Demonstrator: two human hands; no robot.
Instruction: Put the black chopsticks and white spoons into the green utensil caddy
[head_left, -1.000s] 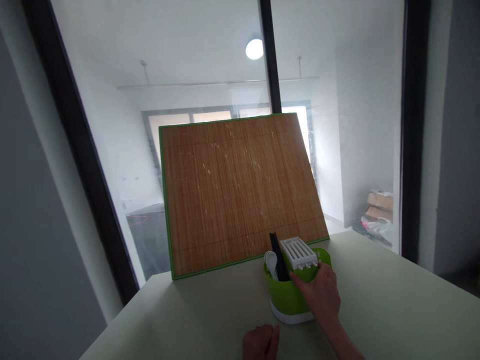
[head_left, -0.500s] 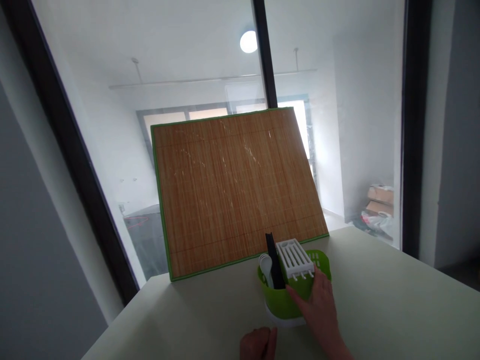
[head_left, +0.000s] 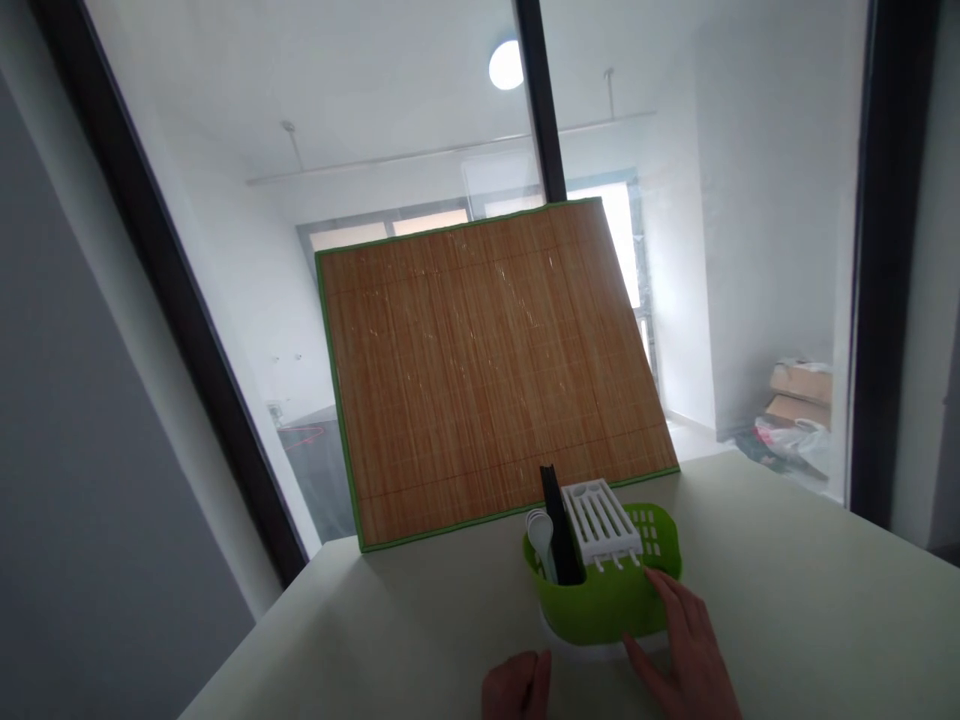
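On the pale table stands a green plastic utensil caddy (head_left: pixel 592 606) with a white base. Pale spoons (head_left: pixel 540 535) and a bundle of black sticks (head_left: pixel 562 530), perhaps chopsticks, stand upright in its left side. A white slotted rack (head_left: pixel 602 520) with small hooks sits at its middle, and the right part has a perforated green wall. My right hand (head_left: pixel 688 645) is at the caddy's front right corner, thumb and fingers apart, fingertips at or touching its wall. Curled into a fist, my left hand (head_left: pixel 516 686) rests at the bottom edge, in front of the caddy, apart from it; nothing shows in it.
A bamboo mat (head_left: pixel 495 370) with green edging leans upright behind the caddy against a glass partition with dark frames (head_left: pixel 551 110). The table (head_left: pixel 420 620) runs to both sides. Beyond the glass lie cardboard boxes (head_left: pixel 799 392) and a plastic bag.
My right hand has drawn back from the rack's front down to the caddy's lower right, its fingers spreading. My left fist stays about where it was. The camera view has shifted slightly.
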